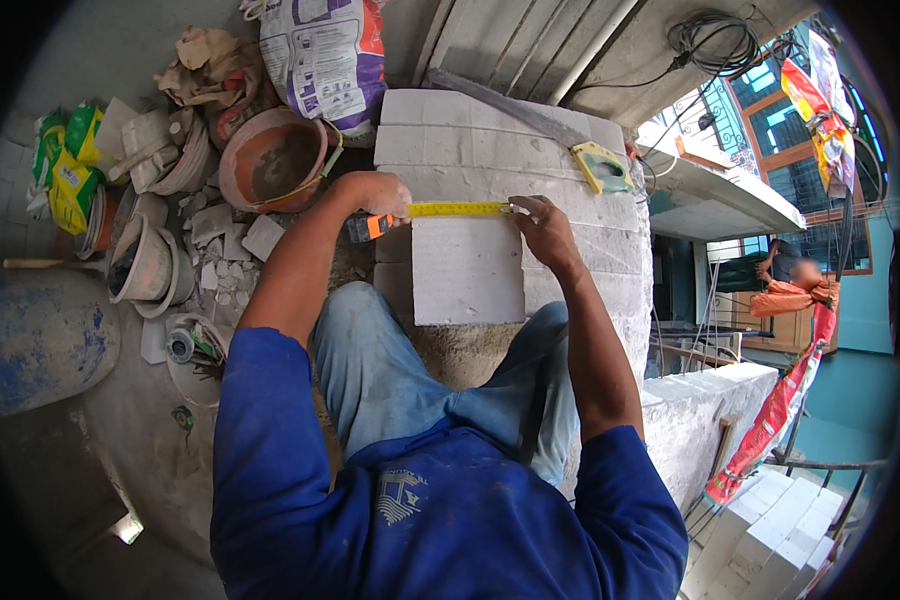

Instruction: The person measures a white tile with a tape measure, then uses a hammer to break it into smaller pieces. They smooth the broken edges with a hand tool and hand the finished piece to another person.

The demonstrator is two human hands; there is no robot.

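A white lightweight block (467, 275) lies before my knees, against a stack of similar blocks (470, 140). Stretched across its far edge is the yellow blade of a tape measure (460, 209). My left hand (378, 192) is closed round the tape's orange and black case, at the block's left corner. At the other corner my right hand (546, 232) pinches the blade's end between thumb and fingers. A handsaw (602, 168) with a yellow and green handle rests on the stack, its blade pointing to the far left.
Left of the stack stand a terracotta-coloured bucket (235, 165), a printed sack (325, 60) and broken block pieces (210, 225). A blue-stained drum (45, 340) is at the far left. A low wall (695, 420) runs along the right; a person (790, 265) appears beyond it.
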